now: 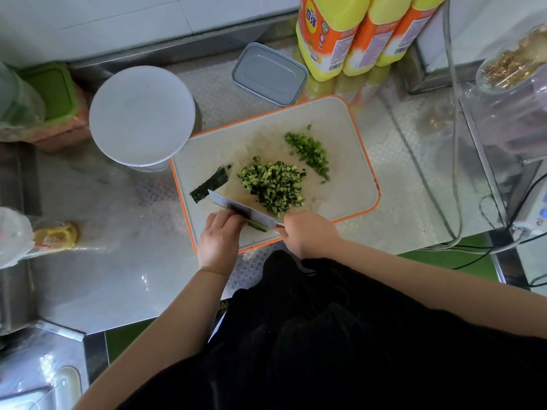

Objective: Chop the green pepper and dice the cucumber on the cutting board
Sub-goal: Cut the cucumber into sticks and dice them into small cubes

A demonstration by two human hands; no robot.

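Observation:
A white cutting board (349, 179) with an orange rim lies on the steel counter. A pile of diced cucumber (273, 183) sits at its middle, and chopped green pepper (309, 150) lies behind it to the right. A dark cucumber slab (210, 184) lies at the board's left. My right hand (307, 233) grips the handle of a cleaver (236, 205), whose blade is down on cucumber strips (257, 225) at the board's front edge. My left hand (220, 238) holds those strips with curled fingers against the blade.
A white round lid (142, 115) sits left of the board, a grey rectangular tin (269, 74) behind it. Yellow oil bottles (331, 37) stand at the back. A green-lidded container (53, 90) is far left. Cables and an appliance (529, 214) are at the right.

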